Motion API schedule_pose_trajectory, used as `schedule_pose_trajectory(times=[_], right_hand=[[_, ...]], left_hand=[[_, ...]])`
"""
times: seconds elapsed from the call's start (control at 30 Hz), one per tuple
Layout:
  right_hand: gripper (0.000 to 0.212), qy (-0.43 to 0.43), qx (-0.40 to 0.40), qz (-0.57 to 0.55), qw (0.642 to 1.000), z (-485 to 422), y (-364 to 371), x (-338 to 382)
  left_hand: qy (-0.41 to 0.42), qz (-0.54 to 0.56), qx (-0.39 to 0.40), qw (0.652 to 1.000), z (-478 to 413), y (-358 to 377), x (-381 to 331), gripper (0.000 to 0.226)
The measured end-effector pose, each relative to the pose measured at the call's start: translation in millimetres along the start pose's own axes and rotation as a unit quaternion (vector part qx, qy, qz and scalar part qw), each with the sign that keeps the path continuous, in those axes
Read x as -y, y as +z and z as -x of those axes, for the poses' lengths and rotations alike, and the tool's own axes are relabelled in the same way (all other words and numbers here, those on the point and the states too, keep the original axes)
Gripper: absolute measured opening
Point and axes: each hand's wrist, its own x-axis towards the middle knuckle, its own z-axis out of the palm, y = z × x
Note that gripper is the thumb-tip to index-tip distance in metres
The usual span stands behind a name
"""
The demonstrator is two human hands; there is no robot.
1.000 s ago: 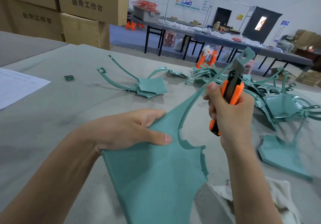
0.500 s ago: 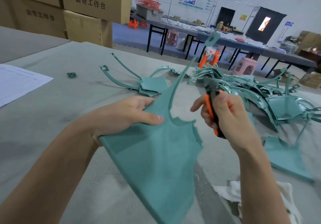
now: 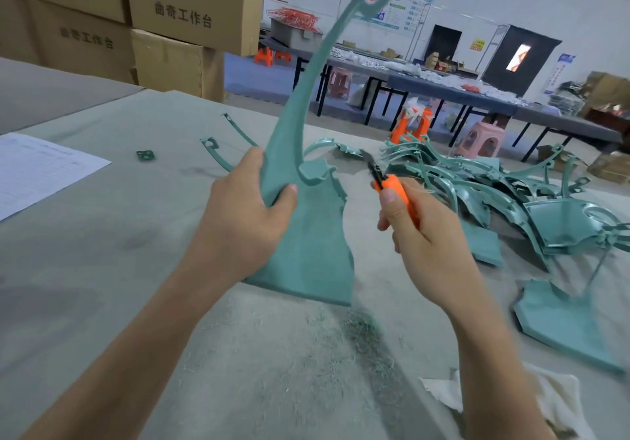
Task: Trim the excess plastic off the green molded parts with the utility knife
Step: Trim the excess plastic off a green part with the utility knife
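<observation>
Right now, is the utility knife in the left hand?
No, the right hand grips the orange utility knife, while the left hand holds the green molded part.

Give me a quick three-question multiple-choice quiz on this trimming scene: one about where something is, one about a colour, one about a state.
1. Where is the sheet of paper?
A. On the table, left of the left hand
B. On the table's far right
C. Held in the air

2. What colour is the utility knife handle?
A. Blue
B. Orange
C. Yellow

3. How is the green part nearest the camera?
A. Lying flat, untouched
B. Snapped in two
C. Held up, thin arm pointing upward

Answers: 1 A, the paper lies at the table's left edge. 2 B, orange shows above the right hand that grips it. 3 C, the left hand grips it and its arm rises high.
</observation>
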Motion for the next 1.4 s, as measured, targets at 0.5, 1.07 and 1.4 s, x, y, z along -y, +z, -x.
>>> schedule_pose_trajectory(times=[0.5,1.07,1.4], right_hand=[[0.032,-0.048,0.011,-0.020,0.999,6,12,21],[0.043,-0.034,-0.059,-0.080,0.994,4,12,9],[0.049,-0.042,-0.115,-0.003,0.992,4,5,9]], left_hand=[[0.098,-0.007,-0.113,0.989,15,7,-23,0.031],[0.101,-0.002,-0.094,0.990,17,2,-30,0.031],[0.091,0.032,-0.025,0.995,15,-7,-34,0.022]])
